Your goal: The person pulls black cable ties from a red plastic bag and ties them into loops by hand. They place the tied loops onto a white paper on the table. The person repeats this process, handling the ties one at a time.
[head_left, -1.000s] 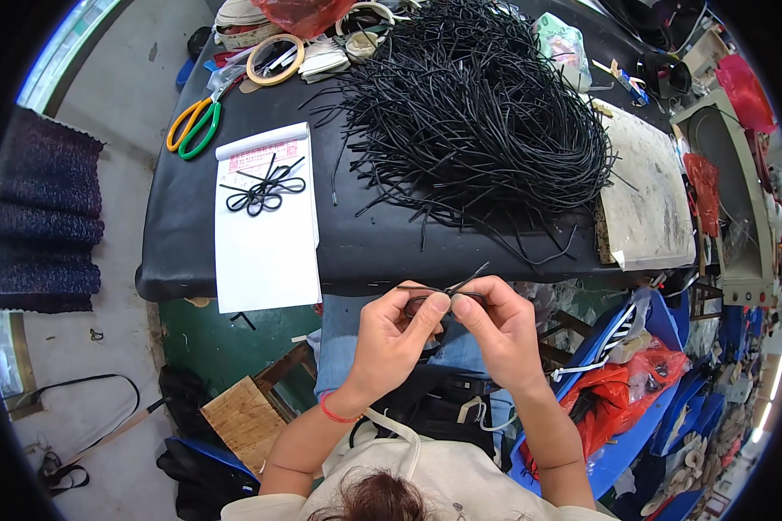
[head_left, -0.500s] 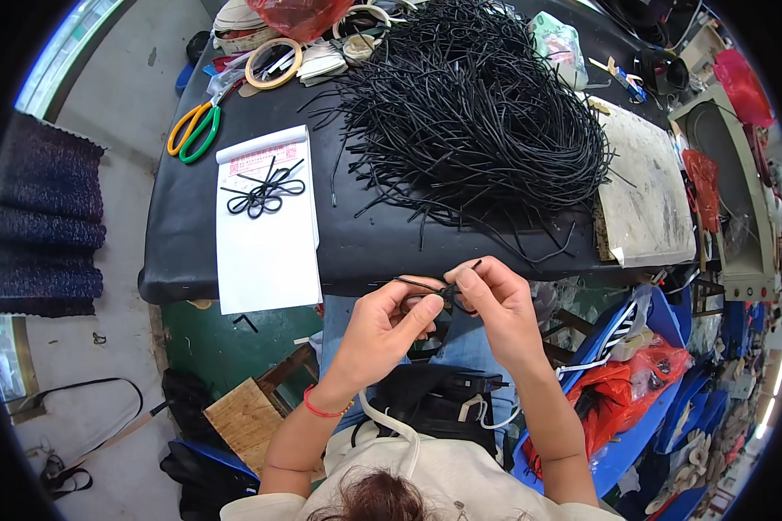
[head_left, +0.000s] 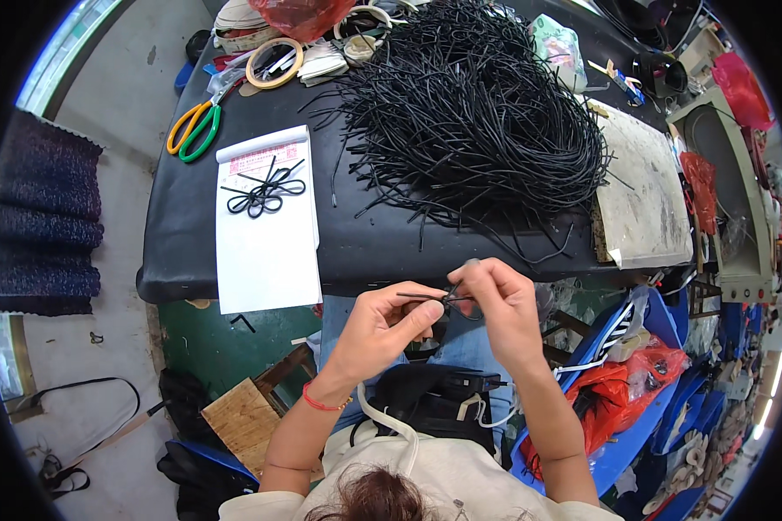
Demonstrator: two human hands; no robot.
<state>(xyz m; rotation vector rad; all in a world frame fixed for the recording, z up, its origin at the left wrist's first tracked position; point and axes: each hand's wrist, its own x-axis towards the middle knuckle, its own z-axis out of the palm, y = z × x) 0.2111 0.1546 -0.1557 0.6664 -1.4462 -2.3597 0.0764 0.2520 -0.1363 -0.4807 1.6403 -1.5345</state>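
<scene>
Just off the table's front edge, over my lap, a thin black cord (head_left: pixel 421 297) is looped between my two hands. My left hand (head_left: pixel 382 328) pinches it between thumb and fingers, with one straight end lying across the fingers. Bent fingers of my right hand (head_left: pixel 500 304) grip another part of the cord slightly higher, and a small loop hangs beside them. The crossing is partly hidden by fingertips. A finished-looking black cord knot (head_left: pixel 263 198) with several loops lies on a white paper pad (head_left: pixel 265 260) to the left. A large heap of black cords (head_left: pixel 487 130) covers the table's middle.
Scissors (head_left: pixel 193 132) with orange and green handles and a tape roll (head_left: pixel 275 63) lie at the table's far left. A worn pale board (head_left: pixel 647 191) sits on the right. Below right is a blue bin (head_left: pixel 613 456) with red plastic bags (head_left: pixel 599 404); a wooden stool (head_left: pixel 245 425) stands lower left.
My right hand has turned, its fingertips curling over the cord. The cord end across my left fingers now points straighter to the left, and the loop between the hands has changed shape.
</scene>
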